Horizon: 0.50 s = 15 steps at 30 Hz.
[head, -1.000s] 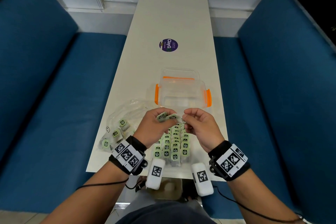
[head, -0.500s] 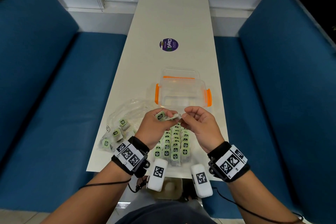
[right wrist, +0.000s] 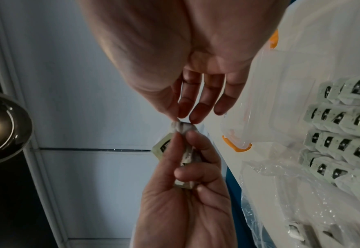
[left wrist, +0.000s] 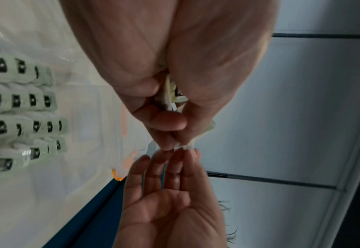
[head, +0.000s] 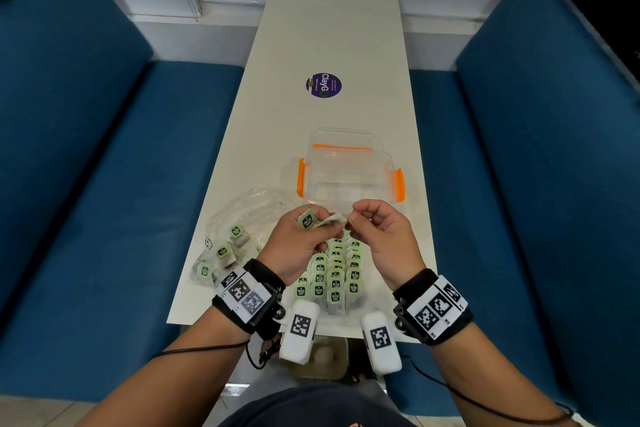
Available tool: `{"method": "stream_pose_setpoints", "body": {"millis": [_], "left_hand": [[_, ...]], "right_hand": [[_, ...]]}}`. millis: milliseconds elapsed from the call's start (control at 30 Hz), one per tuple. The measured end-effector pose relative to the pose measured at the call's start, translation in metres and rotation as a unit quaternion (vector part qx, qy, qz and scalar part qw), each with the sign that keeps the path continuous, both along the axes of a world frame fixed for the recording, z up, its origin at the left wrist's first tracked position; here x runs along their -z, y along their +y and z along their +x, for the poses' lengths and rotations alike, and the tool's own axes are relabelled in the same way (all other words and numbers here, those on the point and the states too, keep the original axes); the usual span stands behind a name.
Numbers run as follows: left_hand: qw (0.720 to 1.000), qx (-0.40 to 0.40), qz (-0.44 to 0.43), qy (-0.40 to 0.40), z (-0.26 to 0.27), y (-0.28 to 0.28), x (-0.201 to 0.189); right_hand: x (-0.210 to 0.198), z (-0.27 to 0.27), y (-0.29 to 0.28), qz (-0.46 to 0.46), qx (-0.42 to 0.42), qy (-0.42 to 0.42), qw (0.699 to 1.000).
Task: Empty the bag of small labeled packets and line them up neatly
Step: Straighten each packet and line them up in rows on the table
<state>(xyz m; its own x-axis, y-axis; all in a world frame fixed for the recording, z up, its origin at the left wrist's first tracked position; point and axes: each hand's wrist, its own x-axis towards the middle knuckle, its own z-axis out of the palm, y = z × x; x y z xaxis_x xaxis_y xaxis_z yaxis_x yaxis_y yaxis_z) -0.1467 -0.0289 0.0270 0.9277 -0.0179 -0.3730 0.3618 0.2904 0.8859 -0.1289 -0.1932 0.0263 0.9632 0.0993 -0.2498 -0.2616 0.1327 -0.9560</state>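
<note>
Both hands are raised above the near end of the white table (head: 332, 45). My left hand (head: 304, 239) grips a small bunch of green-labelled packets (head: 307, 220), seen edge-on in the left wrist view (left wrist: 172, 97). My right hand (head: 377, 232) pinches the white end of one packet (head: 337, 218) with thumb and fingertips (right wrist: 181, 124). Under the hands lie rows of lined-up packets (head: 334, 279). The clear plastic bag (head: 242, 218) lies to the left with a few packets (head: 223, 251) inside.
A clear box with orange latches (head: 349, 170) stands just beyond the hands. A purple round sticker (head: 323, 85) sits mid-table. Blue benches (head: 104, 184) flank both sides. Two white tagged blocks (head: 299, 331) hang at the table's near edge.
Both hands have risen slightly and drawn together. The right hand's pinch has closed onto the end of a packet held in the left hand.
</note>
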Motion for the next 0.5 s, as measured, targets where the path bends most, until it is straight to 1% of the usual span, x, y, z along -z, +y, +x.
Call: {"method": "stream_pose_setpoints", "body": {"millis": [333,500], "left_hand": [[0.998,0.028,0.036,-0.032,-0.005,0.001,0.002],[0.998,0.035,0.026,-0.042,-0.007,0.004,0.001]], "right_hand": [[-0.007,-0.001,0.001,0.024,0.002,0.056,0.998],[-0.012,-0.001,-0.001,0.03,-0.015,0.089,0.995]]}}
